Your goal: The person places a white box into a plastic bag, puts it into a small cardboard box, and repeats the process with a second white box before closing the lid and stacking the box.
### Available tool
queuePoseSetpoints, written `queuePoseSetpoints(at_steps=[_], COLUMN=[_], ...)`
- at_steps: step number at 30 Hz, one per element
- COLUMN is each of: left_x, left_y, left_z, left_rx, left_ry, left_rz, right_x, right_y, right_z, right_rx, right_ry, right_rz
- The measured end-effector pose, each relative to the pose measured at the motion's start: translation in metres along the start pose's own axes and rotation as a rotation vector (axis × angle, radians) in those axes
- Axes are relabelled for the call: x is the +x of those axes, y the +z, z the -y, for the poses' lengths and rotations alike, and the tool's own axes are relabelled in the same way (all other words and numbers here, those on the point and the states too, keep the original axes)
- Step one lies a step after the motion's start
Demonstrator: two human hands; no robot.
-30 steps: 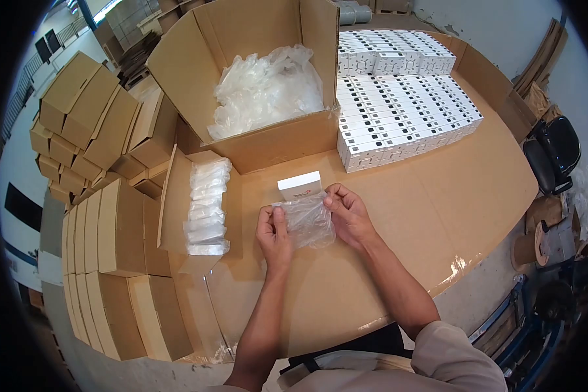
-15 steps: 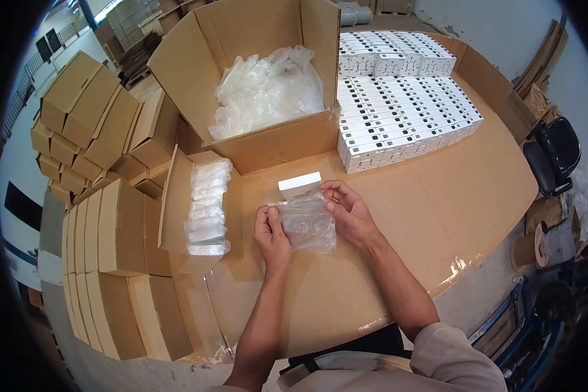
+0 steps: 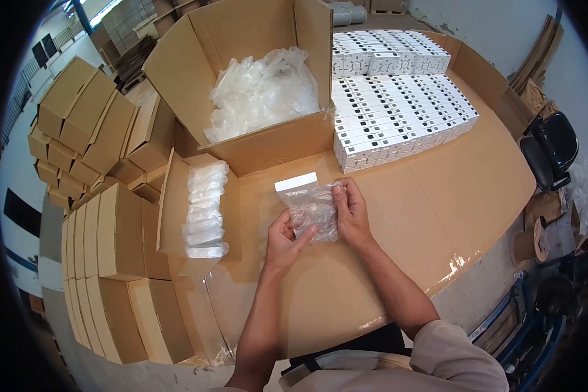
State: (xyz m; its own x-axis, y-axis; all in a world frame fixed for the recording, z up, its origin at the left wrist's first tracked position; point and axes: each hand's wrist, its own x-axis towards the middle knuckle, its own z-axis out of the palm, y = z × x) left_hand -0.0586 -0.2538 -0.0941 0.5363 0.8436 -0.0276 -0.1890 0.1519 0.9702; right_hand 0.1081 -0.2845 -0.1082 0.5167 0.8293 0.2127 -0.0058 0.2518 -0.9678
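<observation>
A clear plastic bag (image 3: 315, 214), crinkled and see-through, is held up between my two hands above the cardboard-covered table. My left hand (image 3: 286, 248) grips its lower left side, thumb across the front and fingers behind. At the upper right edge, my right hand (image 3: 353, 215) pinches the bag between thumb and fingers. Just beyond it is a small white box (image 3: 296, 182), its lower part hidden behind the bag. To the left, an open carton (image 3: 166, 202) holds a row of white boxes in clear bags (image 3: 206, 209).
A large open carton (image 3: 281, 145) full of loose clear bags (image 3: 261, 95) stands at the back. Right of it are stacked rows of white boxes (image 3: 405, 117). Brown cartons (image 3: 121, 235) pile up on the left. A black chair (image 3: 549, 153) stands beyond the table's right side.
My left hand has shifted up and right, its thumb now across the bag's lower front. My right hand has turned at the bag's upper edge, and the bag is more bunched.
</observation>
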Motion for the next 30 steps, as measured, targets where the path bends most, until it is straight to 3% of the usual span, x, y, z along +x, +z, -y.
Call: queuePoseSetpoints(at_steps=[4,7,13,16,19,22,25,28,30], left_x=[0.002,0.003,0.005,0.004,-0.001,-0.006,-0.006,0.000,-0.001], left_y=[-0.010,-0.020,-0.035,-0.020,0.000,-0.001,-0.008,-0.020,-0.019], left_z=[0.009,0.008,0.018,0.010,-0.008,-0.008,-0.010,-0.004,0.003], left_rx=[0.056,0.112,-0.145,0.121,0.712,0.866,0.927,0.834,0.646], left_ry=[-0.079,-0.080,0.128,0.346,0.777,0.902,0.907,0.813,0.608], left_rz=[0.125,0.107,0.021,-0.177,-0.352,-0.339,-0.339,-0.294,-0.338], right_x=[0.004,0.008,0.015,0.014,0.011,0.007,0.006,0.006,0.011], right_y=[-0.007,-0.017,-0.021,-0.017,-0.020,-0.019,-0.017,-0.011,-0.023], right_z=[0.000,0.007,-0.002,0.006,0.000,0.003,0.022,0.007,0.002], right_rx=[-0.151,-0.301,-0.126,0.041,0.031,-0.040,-0.178,0.017,0.057], right_ry=[-0.068,-0.130,-0.146,-0.038,0.055,0.164,0.403,0.026,-0.105], right_rz=[-0.033,-0.086,-0.085,-0.054,0.018,0.165,0.272,0.140,0.231])
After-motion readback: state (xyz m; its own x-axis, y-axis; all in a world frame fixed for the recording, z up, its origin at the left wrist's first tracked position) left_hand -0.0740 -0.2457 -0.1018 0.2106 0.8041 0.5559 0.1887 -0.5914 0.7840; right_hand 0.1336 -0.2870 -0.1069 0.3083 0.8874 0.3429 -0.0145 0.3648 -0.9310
